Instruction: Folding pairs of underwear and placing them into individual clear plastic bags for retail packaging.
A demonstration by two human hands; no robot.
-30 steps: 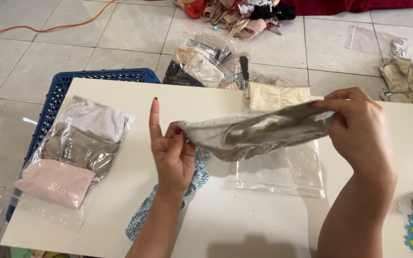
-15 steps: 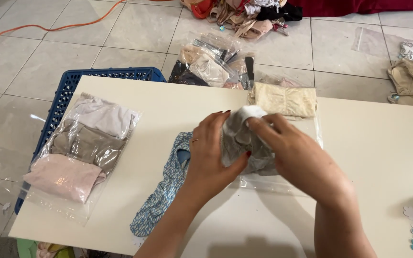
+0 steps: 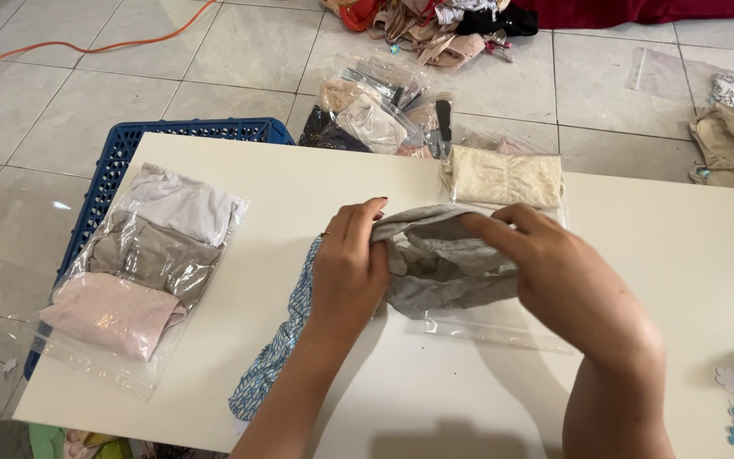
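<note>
Since half a second ago the grey garment [image 3: 439,263] has been spread sideways from a tight bundle, and both hands have parted along it, over the clear plastic bag [image 3: 503,327] on the white worktop [image 3: 690,255]. Left hand [image 3: 348,263] has its grip clamped on the garment's left end, right hand [image 3: 567,280] pinches the right end; long axis runs left to right between them, both hands equally near. Soft grey knit, crumpled and folded over itself, a patterned blue cloth [image 3: 282,348] just left beneath, cream lace piece [image 3: 503,177] just behind.
</note>
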